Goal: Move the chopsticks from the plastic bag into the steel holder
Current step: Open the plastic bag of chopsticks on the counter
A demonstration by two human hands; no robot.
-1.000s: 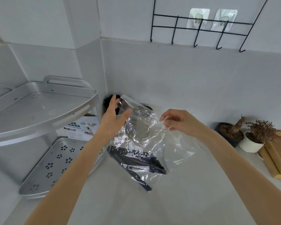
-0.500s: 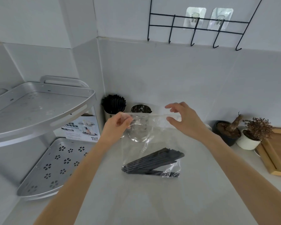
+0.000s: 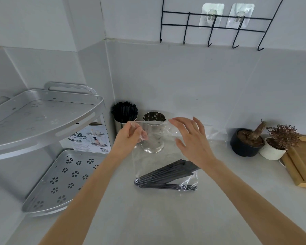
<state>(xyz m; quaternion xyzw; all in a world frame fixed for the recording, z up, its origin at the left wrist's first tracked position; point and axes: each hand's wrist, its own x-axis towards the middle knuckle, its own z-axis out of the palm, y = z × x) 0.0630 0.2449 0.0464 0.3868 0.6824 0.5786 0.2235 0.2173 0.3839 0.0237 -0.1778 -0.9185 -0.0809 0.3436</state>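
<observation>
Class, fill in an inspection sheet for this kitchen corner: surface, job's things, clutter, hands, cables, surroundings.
Surface: pale countertop, bare in front.
Job's things: black chopsticks lie inside the clear plastic bag; empty steel holder stands behind it, upright.
Clutter: second holder full of black sticks; boxed rack packaging; two potted dry plants; wooden tray.
Hands: left hand pinches the bag's top edge; right hand is open at the other corner.
Cables: nothing seen.
Surroundings: tiled wall, black hook rail, metal corner shelf.

Chopsticks (image 3: pixel 163 177) lie in a plastic bag (image 3: pixel 159 156) on the worktop (image 3: pixel 148 218); steel holder (image 3: pixel 153 132) behind it, shelf rack (image 3: pixel 42 124) left, potted plants (image 3: pixel 261 140) right.
</observation>
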